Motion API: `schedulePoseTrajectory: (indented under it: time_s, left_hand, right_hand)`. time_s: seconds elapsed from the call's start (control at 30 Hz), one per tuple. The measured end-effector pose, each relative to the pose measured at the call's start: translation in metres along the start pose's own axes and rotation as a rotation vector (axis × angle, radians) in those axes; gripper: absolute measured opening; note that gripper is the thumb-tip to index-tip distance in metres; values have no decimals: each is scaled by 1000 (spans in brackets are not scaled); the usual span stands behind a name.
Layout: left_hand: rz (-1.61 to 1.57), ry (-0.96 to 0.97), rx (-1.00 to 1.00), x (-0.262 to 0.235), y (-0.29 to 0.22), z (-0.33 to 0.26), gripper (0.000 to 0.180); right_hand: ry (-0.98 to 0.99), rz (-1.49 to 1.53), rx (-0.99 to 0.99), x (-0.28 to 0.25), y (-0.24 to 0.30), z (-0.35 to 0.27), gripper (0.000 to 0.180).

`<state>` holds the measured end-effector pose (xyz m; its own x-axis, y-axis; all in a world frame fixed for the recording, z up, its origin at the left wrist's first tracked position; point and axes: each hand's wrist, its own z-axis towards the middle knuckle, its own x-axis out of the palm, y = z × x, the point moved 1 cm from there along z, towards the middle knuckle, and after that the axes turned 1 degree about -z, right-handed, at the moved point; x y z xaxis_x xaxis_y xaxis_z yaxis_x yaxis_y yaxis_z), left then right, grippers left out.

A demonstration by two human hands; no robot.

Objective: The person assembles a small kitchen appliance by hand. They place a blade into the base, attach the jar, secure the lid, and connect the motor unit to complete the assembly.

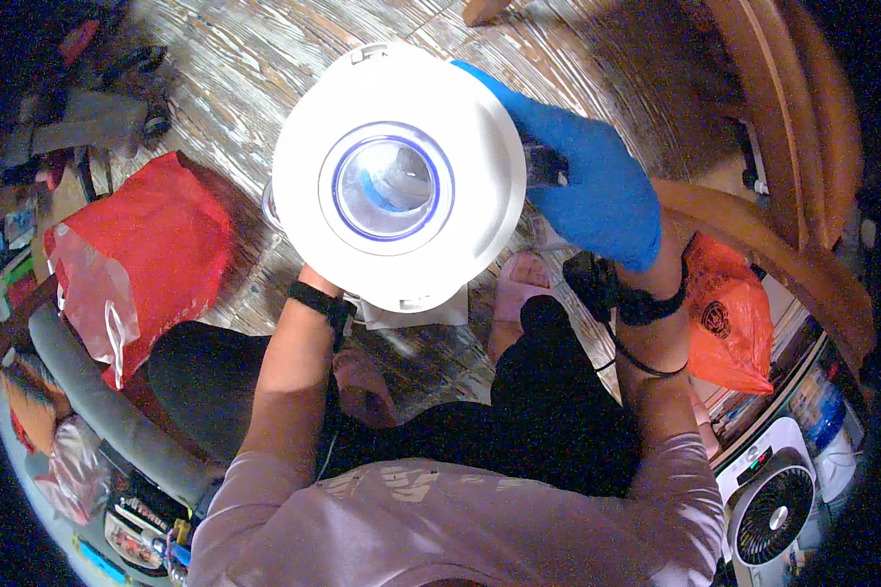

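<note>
A large round white lid-like piece (294, 166) is held up before me, with a clear, blue-rimmed round window (392, 181) in its middle. Something blue and shiny shows through that window. My left hand (321, 281), black band at the wrist, goes under its near left edge; the fingers are hidden. On the far right side, a blue glove or cloth (602, 186) covers my right hand, which is closed against the piece's edge. A dark part (546, 164), perhaps a handle, shows between that blue covering and the rim.
A red bag (157, 245) lies at left, beside a grey cushioned edge (103, 401). An orange bag (726, 318) and a white fan (775, 514) are at right, near curved wooden furniture (793, 254). Below, pink slippers (524, 284) rest on the wood-patterned floor (235, 78).
</note>
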<state>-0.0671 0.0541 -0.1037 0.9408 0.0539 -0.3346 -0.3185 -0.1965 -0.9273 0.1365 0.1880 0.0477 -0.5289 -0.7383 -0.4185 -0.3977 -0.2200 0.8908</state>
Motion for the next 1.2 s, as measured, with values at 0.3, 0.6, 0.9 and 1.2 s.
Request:
schedulePoseTrajectory:
  time_s: [0.3,0.6,0.9,1.2]
  left_hand:
    - [-21,-5,9,-1,-4,2,137]
    - [332,-73,-147,-36,63,-55,107]
    - [609,168,-733,-14,127,-125,37]
    - [769,255,-779,-21,125,-127,43]
  right_hand:
    - [-479,-62,-44,-16,35,-50,57]
    - [-920,57,166,-25,-16,-89,46]
    - [-883,191,283,37,-147,-74,51]
    - [-858,157,215,52,-161,-66,58]
